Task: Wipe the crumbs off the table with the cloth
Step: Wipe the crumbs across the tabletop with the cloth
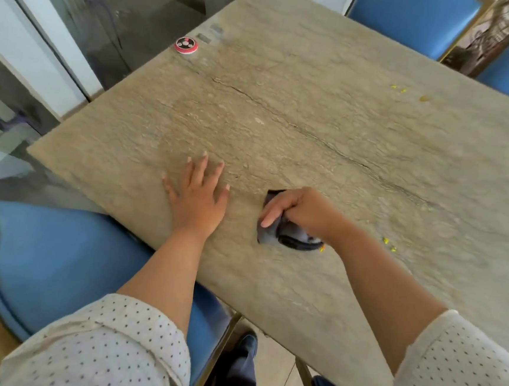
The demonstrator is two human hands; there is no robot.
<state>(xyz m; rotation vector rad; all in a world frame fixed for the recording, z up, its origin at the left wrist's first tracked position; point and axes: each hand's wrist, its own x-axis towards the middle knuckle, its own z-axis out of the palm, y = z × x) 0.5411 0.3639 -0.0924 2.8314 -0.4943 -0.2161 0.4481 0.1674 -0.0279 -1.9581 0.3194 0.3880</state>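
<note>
From the head view, the right hand (299, 210) sits at lower centre of the frame, its grip clenched around a bunched grey cloth (270, 229) that is pressed onto the stone-patterned counter (331, 107). The left hand (197, 195) lies flat and spread just left of it, released, holding nothing, palm down on the counter near the edge. Yellow crumbs (389, 243) lie just right of the right wrist, with one speck touching the cloth's dark trim, and a second scatter of crumbs (399, 88) sits far off at the upper right, near the counter's far edge. A round red call button (186, 46) rests at the upper left. The likely trouble from here is that the cloth, wadded so small, may skate past the near crumbs or flick them off the near edge onto the blue chair (56, 267) or the floor instead of gathering them. The far scatter looks like a long reach, and leaning for it could drag the right sleeve (462, 374) through the near crumbs. Much of the cloth is hidden under the fingers, so its real extent is unclear; motion blur softens the counter's surface, and pale crumbs, if any, would be lost in its mottled pattern.
</note>
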